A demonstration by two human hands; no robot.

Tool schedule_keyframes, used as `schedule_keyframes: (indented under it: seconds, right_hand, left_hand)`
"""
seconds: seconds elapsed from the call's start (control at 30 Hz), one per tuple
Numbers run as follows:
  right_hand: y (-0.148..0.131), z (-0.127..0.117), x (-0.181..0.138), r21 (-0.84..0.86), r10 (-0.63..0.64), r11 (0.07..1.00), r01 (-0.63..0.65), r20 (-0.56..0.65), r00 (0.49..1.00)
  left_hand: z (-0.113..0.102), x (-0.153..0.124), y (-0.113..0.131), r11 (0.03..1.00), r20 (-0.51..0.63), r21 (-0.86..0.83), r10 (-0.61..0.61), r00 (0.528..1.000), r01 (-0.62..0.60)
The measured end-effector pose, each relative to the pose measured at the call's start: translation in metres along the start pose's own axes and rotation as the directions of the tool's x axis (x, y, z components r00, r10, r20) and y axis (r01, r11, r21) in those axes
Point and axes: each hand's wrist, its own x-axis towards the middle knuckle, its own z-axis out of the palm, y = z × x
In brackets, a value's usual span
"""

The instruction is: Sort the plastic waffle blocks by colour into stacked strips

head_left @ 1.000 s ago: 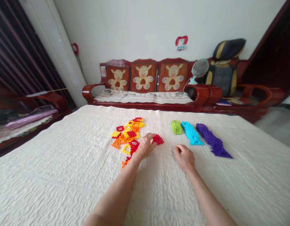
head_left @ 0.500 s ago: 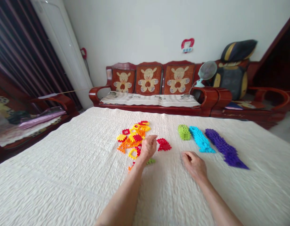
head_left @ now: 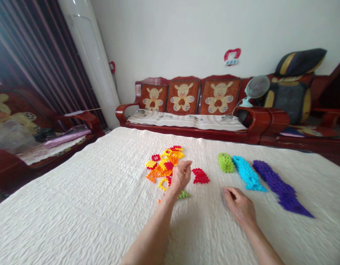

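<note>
My left hand is over the right side of a loose pile of yellow, orange and red toothed plastic building pieces. Its fingers are bent and pressed together; whether a piece is between them is hidden. Just right of its fingertips lies a small group of red pieces. A green piece shows beside the left wrist. My right hand rests curled on the cloth with no piece showing in it. Beyond it are a light green stack, a blue row and a longer purple row.
A cream quilted cloth covers the table. Behind it stands a red wooden sofa with bear cushions. A small fan is at the sofa's right arm, and a massage cushion leans on a chair.
The whole view has turned left, so everything sits further right in the picture. Both hands keep nearly the same places beside the pieces.
</note>
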Motion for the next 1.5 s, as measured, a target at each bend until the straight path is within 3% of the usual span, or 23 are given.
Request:
schedule_keyframes:
  seconds: [0.1, 0.2, 0.3, 0.4, 0.5, 0.67, 0.8, 0.9, 1.03, 1.13, 1.33, 1.5]
  right_hand:
    - [0.0, 0.001, 0.001, -0.005, -0.003, 1.0, 0.003, -0.002, 1.0]
    - [0.001, 0.004, 0.001, -0.05, -0.027, 0.998, 0.026, -0.025, 0.999]
    - [0.002, 0.007, 0.0, -0.094, -0.058, 0.994, 0.053, -0.05, 0.997]
    - [0.001, 0.01, -0.001, -0.122, -0.079, 0.99, 0.071, -0.064, 0.995]
    - [0.0, 0.01, -0.002, -0.143, -0.094, 0.986, 0.084, -0.068, 0.993]
    - [0.001, 0.011, -0.002, -0.152, -0.114, 0.983, 0.1, -0.084, 0.99]
    - [0.002, 0.012, -0.002, -0.154, -0.105, 0.984, 0.091, -0.085, 0.991]
    - [0.002, 0.013, -0.002, -0.148, -0.091, 0.986, 0.078, -0.083, 0.992]
    - [-0.001, 0.012, -0.002, -0.142, -0.088, 0.987, 0.075, -0.088, 0.992]
    - [-0.002, 0.012, -0.003, -0.145, -0.085, 0.987, 0.072, -0.085, 0.993]
    - [-0.002, 0.011, -0.005, -0.113, -0.099, 0.99, 0.087, -0.104, 0.99]
    - [-0.001, 0.009, -0.005, -0.063, -0.084, 0.995, 0.078, -0.087, 0.993]
  left_hand:
    - [-0.024, 0.015, -0.012, 0.995, -0.059, 0.102, -0.008, 0.998, 0.014]
    - [-0.065, 0.036, -0.043, 0.953, -0.09, 0.287, -0.076, 0.993, 0.099]
    - [-0.102, 0.052, -0.082, 0.833, -0.086, 0.476, -0.274, 0.958, 0.281]
    - [-0.119, 0.053, -0.109, 0.76, -0.049, 0.534, -0.411, 0.91, 0.371]
    - [-0.116, 0.045, -0.12, 0.79, 0.037, 0.518, -0.403, 0.914, 0.327]
    - [-0.107, 0.033, -0.117, 0.933, 0.177, 0.317, -0.237, 0.955, 0.173]
    - [-0.102, 0.025, -0.108, 0.949, 0.052, 0.224, -0.241, 0.969, 0.224]
    - [-0.092, 0.017, -0.101, 0.932, -0.058, 0.141, -0.329, 0.942, 0.334]
    - [-0.074, 0.011, -0.092, 0.876, -0.08, 0.117, -0.462, 0.884, 0.468]
    - [-0.064, 0.011, -0.082, 0.874, -0.087, 0.151, -0.453, 0.887, 0.462]
    - [-0.059, 0.033, -0.065, 0.919, -0.036, 0.24, -0.314, 0.949, 0.314]
    - [-0.061, 0.08, -0.076, 0.899, 0.018, 0.383, -0.239, 0.971, 0.214]
